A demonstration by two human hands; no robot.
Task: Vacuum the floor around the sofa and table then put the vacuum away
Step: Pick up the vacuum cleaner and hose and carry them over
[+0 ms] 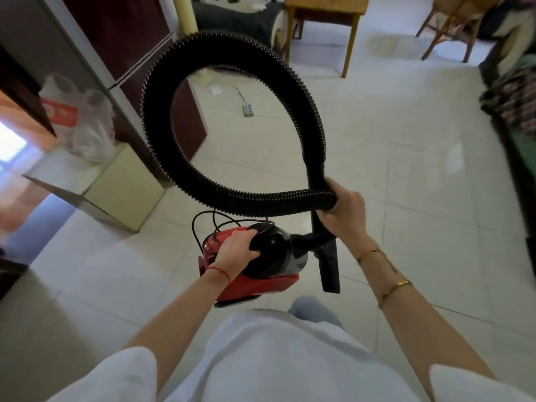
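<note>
A red and black canister vacuum (269, 274) hangs above the pale tiled floor, carried by its black top handle, which my left hand (235, 250) grips. Its black ribbed hose (162, 82) curls up in a big loop in front of me. My right hand (343, 208) holds the hose's end together with the rigid black wand (329, 265), which points down beside the vacuum body. A thin black cord (203, 224) loops behind the vacuum. The wooden table (324, 13) stands far ahead, and the sofa (519, 134) runs along the right edge.
A dark cabinet (121, 53) and a pale low unit (116, 184) bearing a white plastic bag (84, 123) stand on the left. A power strip (249, 109) lies on the floor ahead. A wooden chair (452, 27) is at the far right.
</note>
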